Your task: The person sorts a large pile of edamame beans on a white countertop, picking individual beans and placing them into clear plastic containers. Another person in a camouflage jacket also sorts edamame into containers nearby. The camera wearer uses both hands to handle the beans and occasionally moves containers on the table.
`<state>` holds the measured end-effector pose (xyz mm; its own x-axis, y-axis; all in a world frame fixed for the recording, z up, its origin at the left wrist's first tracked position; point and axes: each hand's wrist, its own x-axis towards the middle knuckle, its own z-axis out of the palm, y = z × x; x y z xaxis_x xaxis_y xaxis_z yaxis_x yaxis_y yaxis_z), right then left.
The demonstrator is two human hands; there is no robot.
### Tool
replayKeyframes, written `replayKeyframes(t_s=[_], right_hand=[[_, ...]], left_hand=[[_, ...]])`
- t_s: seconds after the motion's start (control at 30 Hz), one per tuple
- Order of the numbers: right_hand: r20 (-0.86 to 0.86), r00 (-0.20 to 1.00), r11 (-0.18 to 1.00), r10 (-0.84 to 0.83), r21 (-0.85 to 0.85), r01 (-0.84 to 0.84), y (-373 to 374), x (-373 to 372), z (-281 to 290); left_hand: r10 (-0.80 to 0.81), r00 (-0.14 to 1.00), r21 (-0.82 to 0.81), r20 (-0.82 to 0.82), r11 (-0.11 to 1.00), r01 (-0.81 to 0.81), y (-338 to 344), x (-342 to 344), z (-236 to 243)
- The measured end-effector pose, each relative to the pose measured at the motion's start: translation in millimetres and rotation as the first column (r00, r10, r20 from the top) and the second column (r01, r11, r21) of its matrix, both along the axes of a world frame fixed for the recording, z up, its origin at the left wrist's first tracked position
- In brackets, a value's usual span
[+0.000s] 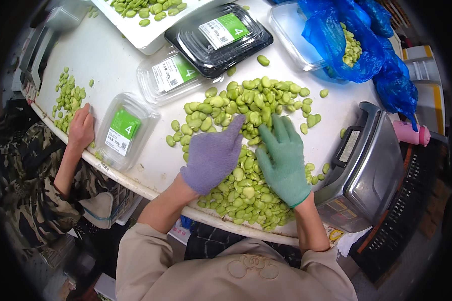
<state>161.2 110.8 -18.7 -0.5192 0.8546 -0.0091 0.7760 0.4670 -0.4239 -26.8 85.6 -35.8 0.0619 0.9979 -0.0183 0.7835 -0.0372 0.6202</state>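
My left hand (pixel 216 150), in a purple glove, rests in the pile of green shelled beans (pixel 243 195), its fingers drawn together; whatever they hold is hidden. Just to its right, my right hand (pixel 281 155), gloved in green, lies palm down with fingers spread over the beans. The pile spreads above both hands and down to the table's near edge. Left of my hands stands a clear lidded tub (pixel 145 115) with a green and white label (pixel 123 132).
Another person's bare hand (pixel 80 128) is beside scattered beans on the white table (pixel 150 175). Beyond sit a white tray (pixel 153 37), a black lidded tray (pixel 191 45), another clear tub (pixel 155 93) and blue bags (pixel 321 30). A metal appliance (pixel 366 170) and pink bottle (pixel 411 134) are at right.
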Motion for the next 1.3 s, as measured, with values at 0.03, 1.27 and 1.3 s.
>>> replayKeyframes(t_s=[0.03, 1.27, 1.3], right_hand=[[-0.031, 0.998, 0.996, 0.06, -0.058, -0.062, -3, -3, 4], [-0.278, 0.824, 0.831, -0.493, -0.432, 0.351, 1, 15, 25], [-0.291, 0.786, 0.787, -0.546, -0.5, 0.362, 0, 15, 26]], left_hand=[[-0.019, 1.0, -0.007, 0.015, 1.0, 0.019, -2, -1, -1], [0.124, 0.907, -0.159, 0.402, 0.985, -0.065, 1, -18, 13], [0.108, 0.906, -0.128, 0.41, 0.99, -0.06, 0, -17, 9]])
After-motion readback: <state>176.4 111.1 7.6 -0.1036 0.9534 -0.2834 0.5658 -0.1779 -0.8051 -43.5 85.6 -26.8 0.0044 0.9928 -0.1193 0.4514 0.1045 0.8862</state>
